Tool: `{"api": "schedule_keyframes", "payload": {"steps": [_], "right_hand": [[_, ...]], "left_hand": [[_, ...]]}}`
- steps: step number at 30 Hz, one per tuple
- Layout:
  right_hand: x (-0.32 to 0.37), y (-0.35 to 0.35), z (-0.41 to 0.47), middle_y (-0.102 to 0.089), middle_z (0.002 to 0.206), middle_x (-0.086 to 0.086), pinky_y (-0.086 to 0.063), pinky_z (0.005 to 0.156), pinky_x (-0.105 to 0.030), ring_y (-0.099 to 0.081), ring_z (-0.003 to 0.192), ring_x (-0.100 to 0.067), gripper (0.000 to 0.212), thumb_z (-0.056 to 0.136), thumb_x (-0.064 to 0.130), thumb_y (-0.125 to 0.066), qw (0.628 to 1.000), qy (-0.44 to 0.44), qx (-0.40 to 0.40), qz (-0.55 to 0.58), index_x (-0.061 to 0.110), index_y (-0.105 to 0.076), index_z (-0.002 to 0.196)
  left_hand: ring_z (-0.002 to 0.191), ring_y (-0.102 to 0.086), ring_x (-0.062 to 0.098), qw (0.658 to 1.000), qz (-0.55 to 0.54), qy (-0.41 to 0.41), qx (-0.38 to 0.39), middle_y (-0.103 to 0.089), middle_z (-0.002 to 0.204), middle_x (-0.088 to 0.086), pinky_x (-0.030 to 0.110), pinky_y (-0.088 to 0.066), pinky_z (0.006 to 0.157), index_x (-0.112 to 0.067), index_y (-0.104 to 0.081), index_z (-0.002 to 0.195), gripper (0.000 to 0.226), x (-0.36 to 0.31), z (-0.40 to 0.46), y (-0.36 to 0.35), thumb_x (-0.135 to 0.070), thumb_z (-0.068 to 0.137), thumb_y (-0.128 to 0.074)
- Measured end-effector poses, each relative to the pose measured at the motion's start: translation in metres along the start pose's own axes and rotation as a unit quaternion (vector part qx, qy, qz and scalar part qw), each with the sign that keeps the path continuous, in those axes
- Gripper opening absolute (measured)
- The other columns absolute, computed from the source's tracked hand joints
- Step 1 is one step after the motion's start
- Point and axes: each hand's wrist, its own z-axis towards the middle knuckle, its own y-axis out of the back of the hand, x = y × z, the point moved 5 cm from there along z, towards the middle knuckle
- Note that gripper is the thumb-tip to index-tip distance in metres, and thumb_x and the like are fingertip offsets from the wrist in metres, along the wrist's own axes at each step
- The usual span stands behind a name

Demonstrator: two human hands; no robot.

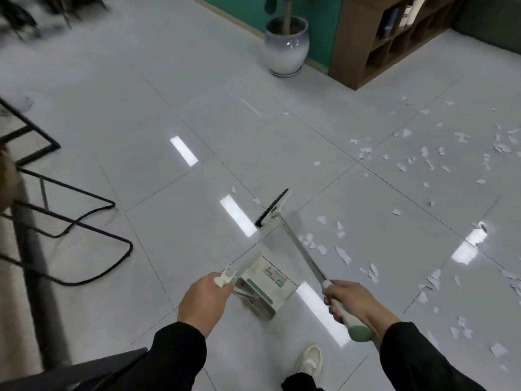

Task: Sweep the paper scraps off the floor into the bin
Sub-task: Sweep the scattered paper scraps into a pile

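From the head camera, the right hand has its fingers curled round the green-and-white grip of the broom. Its long handle slants away and to the left, with the brush head down on the tiled floor, bristles facing left. The left hand grips the top of the dustpan handle, fingers wrapped; the dustpan hangs just beside it, between both hands. Paper scraps lie scattered across the floor's right side, some near the broom. A potted plant and a wooden shelf stand by the far wall.
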Motion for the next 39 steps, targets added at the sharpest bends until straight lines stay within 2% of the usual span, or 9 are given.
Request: {"api": "schedule_keyframes", "payload": {"steps": [4,9,15,18,23,28,30,34,39], "right_hand": [[0.064,-0.064,0.036,-0.052,0.069,-0.016,-0.037,0.043,-0.021,-0.043,0.047,-0.021,0.005,0.091,-0.002,-0.058,0.999,0.005,0.027,-0.027,-0.001,-0.060,0.087],[0.138,-0.188,0.111,-0.053,0.064,-0.016,-0.038,0.040,-0.020,-0.043,0.044,-0.020,0.011,0.092,-0.005,-0.054,0.997,-0.012,0.057,-0.049,-0.004,-0.059,0.082],[0.186,-0.298,0.196,-0.056,0.057,-0.014,-0.042,0.038,-0.021,-0.046,0.042,-0.020,0.013,0.093,-0.002,-0.058,0.998,-0.057,0.029,-0.016,-0.005,-0.060,0.080],[0.198,-0.322,0.231,-0.054,0.058,-0.014,-0.043,0.037,-0.021,-0.046,0.040,-0.020,0.011,0.095,-0.002,-0.057,0.996,-0.089,0.005,0.013,-0.005,-0.058,0.085],[0.194,-0.287,0.215,-0.057,0.068,-0.015,-0.043,0.038,-0.021,-0.048,0.042,-0.019,0.008,0.095,0.002,-0.059,0.988,-0.130,-0.045,0.066,-0.006,-0.059,0.097],[0.171,-0.212,0.176,-0.061,0.072,-0.016,-0.042,0.037,-0.021,-0.046,0.040,-0.017,0.021,0.094,0.004,-0.062,0.975,-0.158,-0.094,0.122,-0.006,-0.058,0.113],[0.145,-0.165,0.147,-0.062,0.076,-0.018,-0.042,0.037,-0.021,-0.045,0.039,-0.017,0.026,0.094,0.004,-0.062,0.964,-0.165,-0.143,0.151,-0.008,-0.056,0.116],[0.109,-0.108,0.115,-0.061,0.080,-0.020,-0.041,0.036,-0.020,-0.044,0.038,-0.017,0.025,0.096,0.005,-0.060,0.950,-0.173,-0.187,0.181,-0.007,-0.056,0.117],[0.056,-0.005,0.074,-0.063,0.071,-0.018,-0.046,0.039,-0.023,-0.051,0.041,-0.019,0.027,0.095,0.008,-0.065,0.928,-0.184,-0.253,0.200,-0.011,-0.061,0.113]], "left_hand": [[0.062,-0.056,0.015,1.000,0.012,0.020,-0.012,-0.064,0.068,-0.002,0.030,-0.044,0.056,-0.026,-0.061,0.076,0.045,0.010,0.037,0.037,-0.065,0.096,-0.052],[0.061,-0.057,0.013,0.999,0.038,0.027,-0.017,-0.064,0.066,-0.004,0.029,-0.045,0.056,-0.029,-0.061,0.076,0.042,0.044,0.131,0.108,-0.064,0.097,-0.050],[0.063,-0.056,0.007,0.994,0.105,-0.016,0.022,-0.063,0.070,-0.008,0.024,-0.039,0.053,-0.033,-0.058,0.079,0.034,0.064,0.236,0.175,-0.060,0.098,-0.052],[0.062,-0.054,0.004,0.991,0.129,-0.029,0.033,-0.062,0.070,-0.010,0.023,-0.037,0.052,-0.038,-0.053,0.073,0.034,0.062,0.284,0.202,-0.062,0.097,-0.052],[0.059,-0.050,0.004,0.979,0.172,-0.073,0.076,-0.056,0.067,-0.012,0.021,-0.034,0.050,-0.040,-0.047,0.071,0.033,0.040,0.320,0.219,-0.054,0.100,-0.052],[0.063,-0.056,0.007,0.965,0.214,-0.112,0.098,-0.062,0.071,-0.011,0.024,-0.036,0.051,-0.033,-0.062,0.082,0.028,0.002,0.353,0.214,-0.051,0.101,-0.052],[0.061,-0.055,0.006,0.953,0.231,-0.154,0.122,-0.061,0.068,-0.012,0.024,-0.037,0.051,-0.032,-0.059,0.075,0.032,-0.035,0.361,0.188,-0.051,0.100,-0.054],[0.059,-0.058,0.009,0.944,0.239,-0.177,0.145,-0.061,0.063,-0.009,0.026,-0.039,0.052,-0.027,-0.058,0.070,0.037,-0.070,0.365,0.157,-0.052,0.097,-0.058],[0.061,-0.055,0.007,0.927,0.237,-0.233,0.172,-0.059,0.066,-0.010,0.027,-0.038,0.054,-0.030,-0.055,0.070,0.036,-0.135,0.333,0.105,-0.053,0.097,-0.059]]}}
